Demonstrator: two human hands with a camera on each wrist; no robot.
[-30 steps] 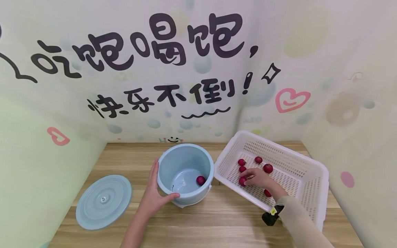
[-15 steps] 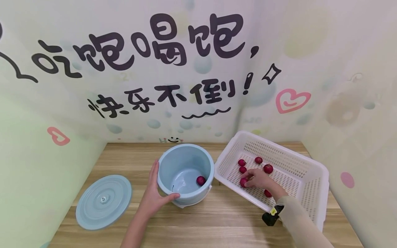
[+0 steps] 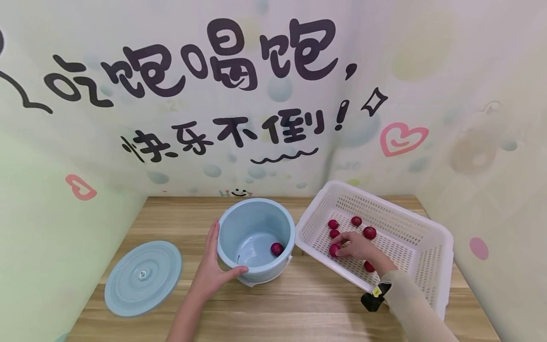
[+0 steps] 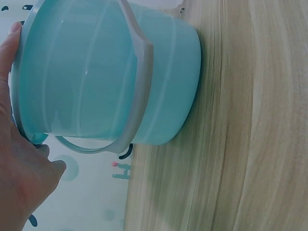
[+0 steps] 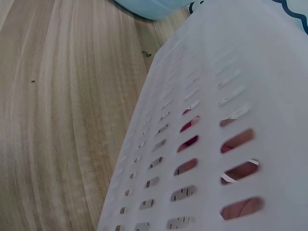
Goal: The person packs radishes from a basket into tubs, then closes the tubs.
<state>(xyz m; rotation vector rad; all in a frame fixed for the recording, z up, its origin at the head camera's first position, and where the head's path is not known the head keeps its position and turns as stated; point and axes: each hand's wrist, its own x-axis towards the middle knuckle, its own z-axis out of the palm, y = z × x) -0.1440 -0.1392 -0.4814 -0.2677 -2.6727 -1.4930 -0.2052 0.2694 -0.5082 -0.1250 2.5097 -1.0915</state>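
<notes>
My left hand (image 3: 213,273) grips the near left side of a light blue bucket (image 3: 228,237), its thumb at the front rim. In the left wrist view the bucket (image 4: 86,72) shows its pale handle hanging down the outside. One round red radish (image 3: 277,249) lies inside on the bottom. Over to the right, my right hand (image 3: 356,247) is in a white perforated basket (image 3: 376,194), pinching a red radish (image 3: 334,250) between thumb and fingertips. The right wrist view looks at the basket wall (image 5: 159,120), with bits of red and of the hand showing through the slots.
Several more radishes (image 3: 369,232) lie spread about the basket floor. A round blue lid (image 3: 143,279) with a small knob rests on the wooden table (image 3: 282,318) at the left. A patterned wall with black lettering (image 3: 231,52) stands behind the table.
The pinched radish and my right fingertips have shifted slightly within the basket, a little right and then back left. My left hand and the bucket stay in place.
</notes>
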